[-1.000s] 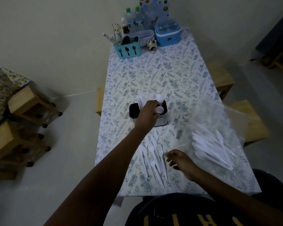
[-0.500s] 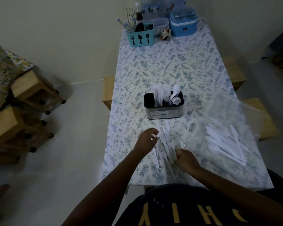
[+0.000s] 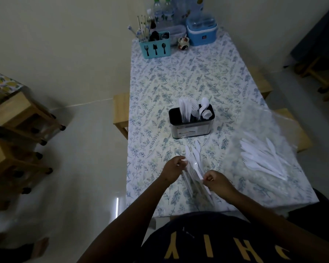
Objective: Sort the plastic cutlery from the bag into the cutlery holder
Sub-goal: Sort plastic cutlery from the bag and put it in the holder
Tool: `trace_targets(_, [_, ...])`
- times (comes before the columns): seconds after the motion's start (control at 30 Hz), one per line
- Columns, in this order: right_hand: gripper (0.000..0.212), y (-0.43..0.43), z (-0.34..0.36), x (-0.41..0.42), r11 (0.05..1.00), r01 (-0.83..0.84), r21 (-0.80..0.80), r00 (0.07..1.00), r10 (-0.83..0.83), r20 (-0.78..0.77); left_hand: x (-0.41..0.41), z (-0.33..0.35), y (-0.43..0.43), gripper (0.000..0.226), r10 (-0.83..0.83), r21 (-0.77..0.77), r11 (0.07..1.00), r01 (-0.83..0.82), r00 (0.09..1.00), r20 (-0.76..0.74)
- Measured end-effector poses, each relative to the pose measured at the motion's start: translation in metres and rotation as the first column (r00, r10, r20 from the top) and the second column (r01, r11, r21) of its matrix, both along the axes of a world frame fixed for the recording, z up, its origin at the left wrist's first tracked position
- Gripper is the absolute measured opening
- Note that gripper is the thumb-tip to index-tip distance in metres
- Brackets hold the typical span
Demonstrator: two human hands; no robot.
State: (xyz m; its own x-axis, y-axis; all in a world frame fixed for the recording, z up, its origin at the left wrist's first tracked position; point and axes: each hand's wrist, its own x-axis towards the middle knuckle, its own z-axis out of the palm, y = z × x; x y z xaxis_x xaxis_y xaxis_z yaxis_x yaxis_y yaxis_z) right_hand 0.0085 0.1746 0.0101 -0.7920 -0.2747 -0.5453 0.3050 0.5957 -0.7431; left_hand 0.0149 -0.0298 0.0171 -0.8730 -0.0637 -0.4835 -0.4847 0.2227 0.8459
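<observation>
Near the front edge of the table point(image 3: 188, 76), both hands are in the loose pile of white plastic cutlery point(image 3: 195, 152). The right hand point(image 3: 216, 182) is pinching the handle of one piece, looks like a spoon point(image 3: 196, 168), angled up over the pile. The left hand point(image 3: 174, 169) has its fingers curled right at the pile's edge, and honestly I can't tell if it's got hold of anything.

The cutlery holder point(image 3: 191, 128) is just past the pile, mid-table, nothing between them. It has flat white pieces standing in the middle and spoons at the right end. The clear bag point(image 3: 285, 126) lies off to the right with more cutlery fanned out inside; too overlapped to count, same for the pile.

Way at the back: one teal caddy point(image 3: 155, 48) with three black icons, one small jar point(image 3: 183, 43), one blue container point(image 3: 201, 34), two green-capped bottles point(image 3: 160, 14). Two wooden stools point(image 3: 17, 112) sit on the floor to the left.
</observation>
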Motion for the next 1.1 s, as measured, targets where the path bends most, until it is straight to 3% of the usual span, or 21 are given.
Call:
trace_targets(0.1, [0.01,-0.01,0.013,0.009,0.986,0.042,-0.162,0.995,-0.027,0.092,0.002,0.006,0.0,0.011,0.037,0.176,0.983,-0.049,0.997,0.068])
trace_targets(0.17, [0.015,-0.015,0.016,0.012,0.977,0.069,-0.201,0.992,-0.047,0.114,0.003,0.006,-0.003,0.022,0.073,0.177,0.981,-0.084,0.995,0.071])
trace_targets(0.27, [0.012,-0.016,0.011,0.01,0.997,0.064,-0.034,0.998,-0.064,-0.024,0.004,0.007,-0.01,0.021,0.178,0.173,0.967,-0.19,0.981,0.08])
trace_targets(0.4, [0.014,-0.008,-0.006,0.011,0.959,-0.026,0.281,0.983,0.075,-0.167,0.005,0.004,-0.022,0.016,0.25,0.14,0.956,-0.257,0.966,0.064])
trace_targets(0.6, [0.03,-0.006,-0.018,0.018,0.911,-0.163,0.378,0.939,0.261,-0.225,0.006,0.006,-0.029,0.014,0.253,0.107,0.96,-0.258,0.966,0.055])
trace_targets(0.77, [0.019,-0.008,-0.022,0.018,0.882,-0.191,0.43,0.915,0.318,-0.247,0.013,0.002,-0.029,0.011,0.233,0.136,0.961,-0.239,0.971,0.055])
trace_targets(1.0, [0.029,-0.006,-0.022,0.017,0.944,-0.05,0.325,0.974,0.118,-0.194,0.017,0.002,-0.026,0.018,0.276,0.195,0.939,-0.283,0.959,0.067])
trace_targets(1.1, [0.021,-0.003,-0.017,0.013,0.967,0.073,0.244,0.986,-0.032,-0.166,0.016,-0.001,-0.026,0.02,0.317,0.183,0.923,-0.339,0.938,0.137])
